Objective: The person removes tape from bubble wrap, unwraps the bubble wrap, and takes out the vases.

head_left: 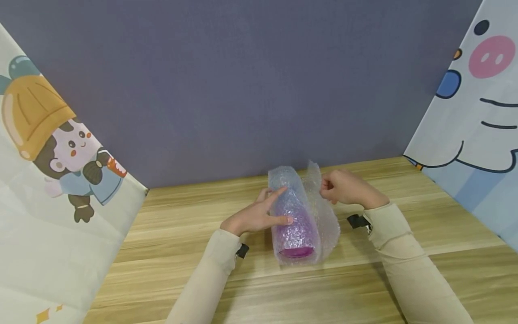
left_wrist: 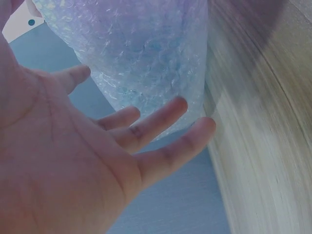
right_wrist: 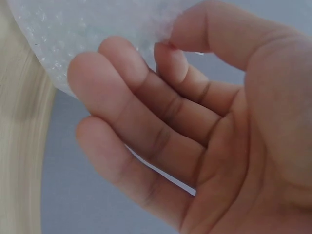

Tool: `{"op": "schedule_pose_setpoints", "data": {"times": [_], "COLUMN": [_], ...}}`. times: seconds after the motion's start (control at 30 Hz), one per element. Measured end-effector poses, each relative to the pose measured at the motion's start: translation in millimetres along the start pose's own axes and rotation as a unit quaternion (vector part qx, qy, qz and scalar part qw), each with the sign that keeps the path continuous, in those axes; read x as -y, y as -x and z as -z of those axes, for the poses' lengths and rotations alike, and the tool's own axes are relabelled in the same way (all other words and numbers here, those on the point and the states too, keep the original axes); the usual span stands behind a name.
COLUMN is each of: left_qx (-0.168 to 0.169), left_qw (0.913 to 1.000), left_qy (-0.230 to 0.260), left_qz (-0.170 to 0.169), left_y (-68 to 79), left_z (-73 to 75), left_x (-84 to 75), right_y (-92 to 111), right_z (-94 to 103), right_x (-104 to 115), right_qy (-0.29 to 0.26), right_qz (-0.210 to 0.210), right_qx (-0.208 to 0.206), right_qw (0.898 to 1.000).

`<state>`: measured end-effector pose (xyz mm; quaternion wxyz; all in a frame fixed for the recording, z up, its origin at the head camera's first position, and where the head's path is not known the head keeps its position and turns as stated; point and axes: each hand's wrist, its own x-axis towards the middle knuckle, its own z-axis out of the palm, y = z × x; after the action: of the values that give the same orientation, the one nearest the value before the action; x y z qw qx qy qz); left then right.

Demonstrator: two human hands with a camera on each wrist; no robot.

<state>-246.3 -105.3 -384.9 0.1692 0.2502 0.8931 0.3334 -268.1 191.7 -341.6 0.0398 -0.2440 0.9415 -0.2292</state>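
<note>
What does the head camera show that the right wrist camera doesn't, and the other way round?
Only the head view shows the left hand resting on the wrapped bundle, the purple item inside, and the cartoon panels at both sides.

Only the right wrist view shows the palm side of the right hand, its thumb and index fingertip pinching an edge of the wrap.

Both show the right hand, bubble wrap, wooden table and gray-blue backdrop.
</note>
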Motion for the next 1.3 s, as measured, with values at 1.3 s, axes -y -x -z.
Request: {"op": "schedule_pose_setpoints", "data": {"times": [1.3], "left_qx": [0.015], "left_qw": [0.9998], "left_qy": [0.008], "left_qz": [-0.001], "left_y": [2.9], "left_z": [2.4], "left_x": [-1.1], "right_y": [12.4], "right_z": [11.0], "right_x": [-43.7], "right_qy": [-0.088], "right_qz": [-0.036], "right_qx": [0.090], "right_qw": [0.991]}}
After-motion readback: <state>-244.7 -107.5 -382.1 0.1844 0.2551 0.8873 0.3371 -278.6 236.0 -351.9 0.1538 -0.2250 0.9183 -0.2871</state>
